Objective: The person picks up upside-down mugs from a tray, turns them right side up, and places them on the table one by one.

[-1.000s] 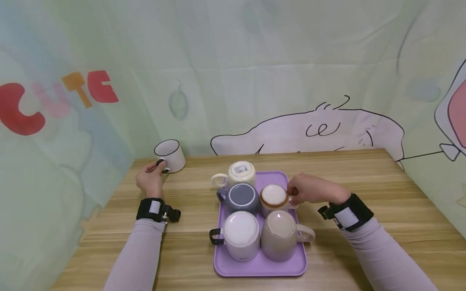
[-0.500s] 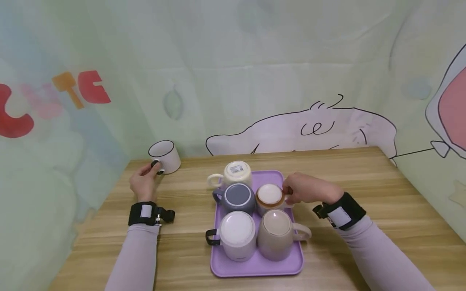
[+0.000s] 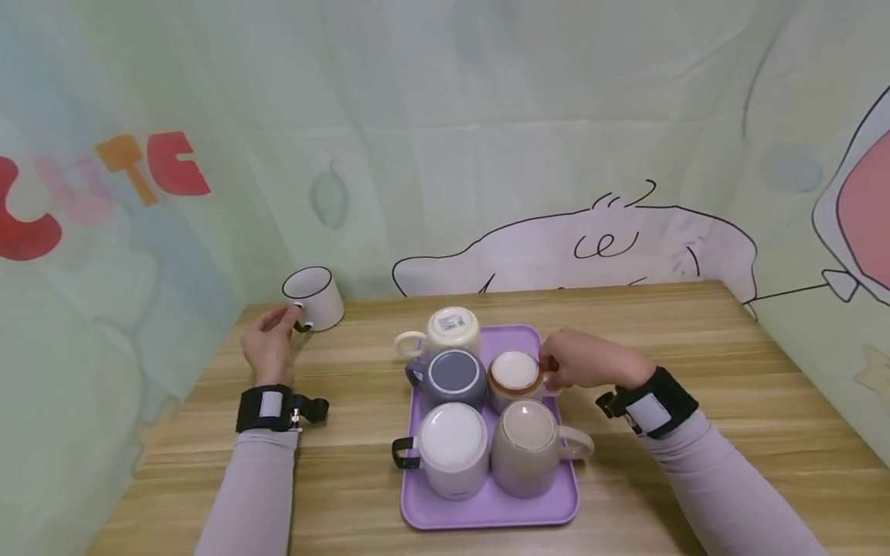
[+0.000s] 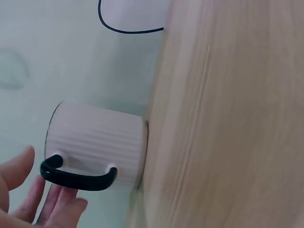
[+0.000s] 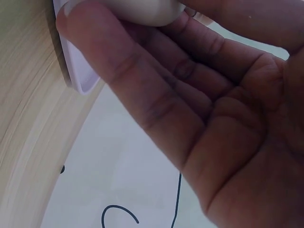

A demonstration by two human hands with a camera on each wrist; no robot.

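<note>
Five upturned mugs (image 3: 455, 374) are resting on one purple tray (image 3: 490, 516) — the right grip (image 3: 580, 359) is pinching one, brown-banded mug (image 3: 514, 372); the left grip (image 3: 268, 349) (parted, empty) is hanging beside one upright white mug (image 3: 324, 307).

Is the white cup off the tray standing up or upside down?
Upright: the white cup has its open mouth on top and its bottom on the table.

A wood-grain table (image 3: 361, 463) directly carries 1 purple tray (image 3: 490, 516) and 1 white mug (image 3: 323, 306). The mug stands upright near the far left corner, apart from the tray.
</note>
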